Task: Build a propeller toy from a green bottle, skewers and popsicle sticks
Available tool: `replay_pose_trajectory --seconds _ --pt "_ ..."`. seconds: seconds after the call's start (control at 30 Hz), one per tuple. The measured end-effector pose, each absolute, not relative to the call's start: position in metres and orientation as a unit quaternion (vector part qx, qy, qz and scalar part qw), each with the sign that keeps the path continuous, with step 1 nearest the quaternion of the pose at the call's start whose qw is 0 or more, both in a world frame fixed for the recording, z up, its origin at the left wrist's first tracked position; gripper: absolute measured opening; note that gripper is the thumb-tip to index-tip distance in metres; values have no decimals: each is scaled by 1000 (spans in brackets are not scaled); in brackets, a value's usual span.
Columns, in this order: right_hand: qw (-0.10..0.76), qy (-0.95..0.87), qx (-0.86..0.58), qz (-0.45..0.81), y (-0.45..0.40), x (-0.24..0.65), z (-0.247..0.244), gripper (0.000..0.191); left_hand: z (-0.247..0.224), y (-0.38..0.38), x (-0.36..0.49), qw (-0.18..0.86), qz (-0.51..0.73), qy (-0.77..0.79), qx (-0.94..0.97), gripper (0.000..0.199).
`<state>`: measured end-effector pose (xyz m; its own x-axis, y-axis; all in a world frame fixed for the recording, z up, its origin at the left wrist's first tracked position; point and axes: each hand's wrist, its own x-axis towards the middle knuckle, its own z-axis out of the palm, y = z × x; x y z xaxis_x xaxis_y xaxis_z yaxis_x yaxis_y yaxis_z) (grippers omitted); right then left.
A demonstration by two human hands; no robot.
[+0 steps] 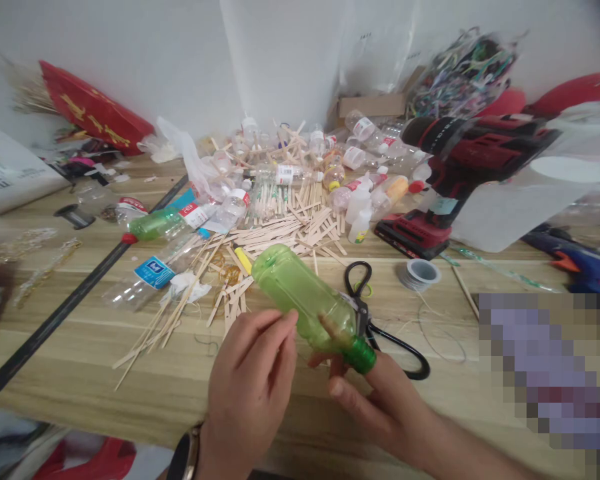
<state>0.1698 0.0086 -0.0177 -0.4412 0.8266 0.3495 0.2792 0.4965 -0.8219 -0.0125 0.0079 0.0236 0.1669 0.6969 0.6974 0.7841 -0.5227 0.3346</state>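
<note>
A translucent green plastic bottle (305, 290) is tilted in front of me, its threaded neck (363, 355) pointing down to the right. My right hand (380, 393) supports it from beneath near the neck; some fingers show through the plastic, and the thumb stands apart. My left hand (255, 367) is closed in a pinch against the bottle's near side. What sits between those fingertips, if anything, is too small to make out. Black-handled scissors (363, 313) lie on the table just behind the bottle, partly covered by it.
Wooden sticks (280, 230) and clear bottles (285, 175) are heaped behind. A red-black cordless drill (460, 167) stands right, near a grey spool (420, 273) and a blue glue gun (585, 267). A dark bar (65, 313) crosses the left side, beside a blue-labelled bottle (153, 273).
</note>
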Motion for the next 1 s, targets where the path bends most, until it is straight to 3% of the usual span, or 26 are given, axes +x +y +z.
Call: replay_pose_trajectory --seconds 0.23,0.6,1.0 --pt "388 -777 -367 334 8 170 -16 41 24 8 -12 34 -425 -493 -758 25" --pt "403 -786 -354 307 11 169 -14 39 28 11 -13 -131 -463 -545 -686 15" --pt "391 -783 -363 320 10 171 -16 37 31 9 -12 26 -415 -502 -758 13"
